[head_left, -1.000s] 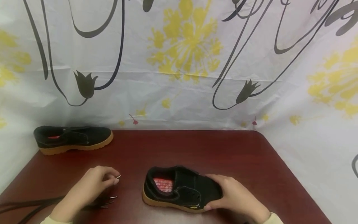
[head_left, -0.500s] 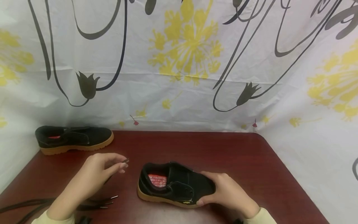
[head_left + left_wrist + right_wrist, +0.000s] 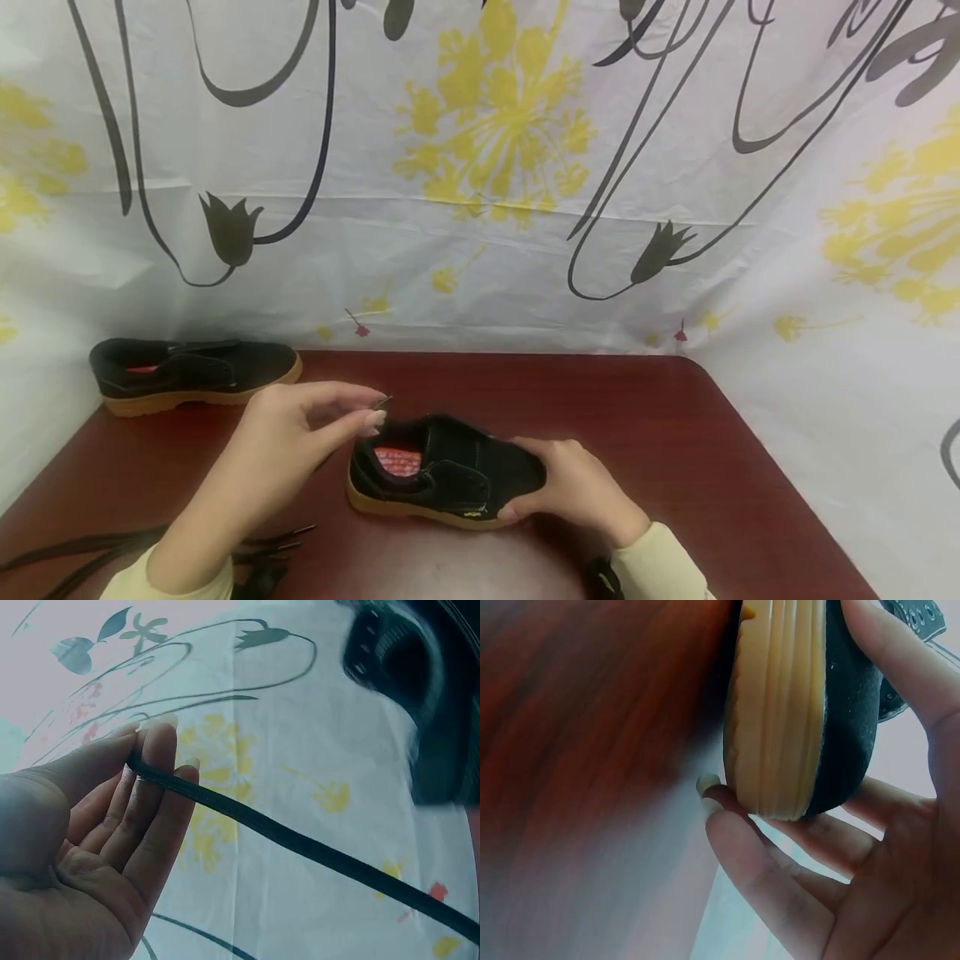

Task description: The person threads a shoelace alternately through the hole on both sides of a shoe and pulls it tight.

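Second shoe [image 3: 193,373], flowered cloth [image 3: 495,167] behind.

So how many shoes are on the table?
2. One black shoe sits near the front, its toe gripped by the right hand. The other shoe lies alone at the table's back left corner. None seem hidden.

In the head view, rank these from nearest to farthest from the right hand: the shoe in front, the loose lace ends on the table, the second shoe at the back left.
1. Front shoe: its toe is gripped by the right hand, table centre.
2. Loose lace ends: near edge, left of that shoe, below the left hand.
3. Second shoe: back left corner by the curtain.
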`<action>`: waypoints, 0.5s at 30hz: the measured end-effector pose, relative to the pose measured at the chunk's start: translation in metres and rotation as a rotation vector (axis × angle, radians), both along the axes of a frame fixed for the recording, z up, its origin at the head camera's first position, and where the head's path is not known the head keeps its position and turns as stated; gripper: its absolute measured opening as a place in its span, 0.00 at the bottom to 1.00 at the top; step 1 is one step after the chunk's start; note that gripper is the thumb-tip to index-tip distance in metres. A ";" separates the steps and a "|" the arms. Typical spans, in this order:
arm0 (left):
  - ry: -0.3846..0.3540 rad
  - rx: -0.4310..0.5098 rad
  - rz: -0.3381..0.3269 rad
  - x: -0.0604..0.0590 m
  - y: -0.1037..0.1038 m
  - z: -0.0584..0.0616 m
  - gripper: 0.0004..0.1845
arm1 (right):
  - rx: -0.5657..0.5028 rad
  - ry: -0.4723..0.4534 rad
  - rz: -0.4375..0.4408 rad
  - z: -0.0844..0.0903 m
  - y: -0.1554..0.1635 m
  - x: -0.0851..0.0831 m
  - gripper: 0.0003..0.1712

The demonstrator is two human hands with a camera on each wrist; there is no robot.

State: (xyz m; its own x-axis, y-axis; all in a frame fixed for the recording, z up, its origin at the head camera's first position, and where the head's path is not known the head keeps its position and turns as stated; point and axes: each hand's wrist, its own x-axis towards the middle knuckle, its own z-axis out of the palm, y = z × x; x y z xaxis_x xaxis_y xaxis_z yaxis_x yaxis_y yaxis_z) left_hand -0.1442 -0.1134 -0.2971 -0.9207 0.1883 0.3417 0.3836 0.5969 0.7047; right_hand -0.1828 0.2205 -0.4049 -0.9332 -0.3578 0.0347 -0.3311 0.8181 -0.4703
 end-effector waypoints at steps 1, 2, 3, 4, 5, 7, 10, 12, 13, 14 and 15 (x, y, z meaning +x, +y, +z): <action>-0.022 0.008 -0.004 0.001 0.003 0.001 0.07 | -0.006 -0.001 -0.002 -0.001 -0.002 -0.002 0.50; -0.047 0.012 -0.006 0.002 0.006 0.002 0.06 | -0.007 -0.001 -0.007 -0.001 -0.003 -0.004 0.51; -0.075 0.020 -0.013 0.002 0.010 0.002 0.05 | -0.011 0.000 -0.012 -0.002 -0.005 -0.005 0.51; -0.109 0.036 -0.027 0.003 0.013 0.002 0.04 | -0.014 0.000 -0.015 -0.002 -0.006 -0.007 0.51; -0.141 0.050 -0.041 0.004 0.015 0.001 0.05 | -0.017 0.003 -0.016 -0.003 -0.008 -0.009 0.51; -0.190 0.065 -0.054 0.005 0.019 -0.001 0.05 | -0.020 0.010 -0.012 -0.003 -0.010 -0.013 0.50; -0.227 0.097 -0.079 0.006 0.024 -0.005 0.04 | -0.027 0.012 -0.003 -0.003 -0.014 -0.019 0.48; -0.219 0.093 -0.090 0.005 0.026 -0.008 0.04 | -0.032 0.008 -0.003 -0.003 -0.017 -0.022 0.48; -0.217 0.096 -0.097 0.005 0.028 -0.010 0.04 | -0.039 0.004 -0.006 -0.003 -0.019 -0.024 0.48; -0.219 0.101 -0.103 0.004 0.029 -0.012 0.04 | -0.045 0.004 -0.010 -0.003 -0.020 -0.025 0.48; -0.226 0.108 -0.107 0.003 0.030 -0.014 0.04 | -0.049 0.005 -0.014 -0.003 -0.022 -0.027 0.48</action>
State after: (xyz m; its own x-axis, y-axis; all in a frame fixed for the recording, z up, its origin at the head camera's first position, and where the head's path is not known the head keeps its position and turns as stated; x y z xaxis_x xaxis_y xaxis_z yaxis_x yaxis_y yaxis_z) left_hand -0.1408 -0.0831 -0.3113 -0.9526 0.2628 0.1533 0.2666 0.4782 0.8368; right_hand -0.2094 0.1989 -0.4082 -0.9379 -0.3422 0.0567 -0.3221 0.7986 -0.5084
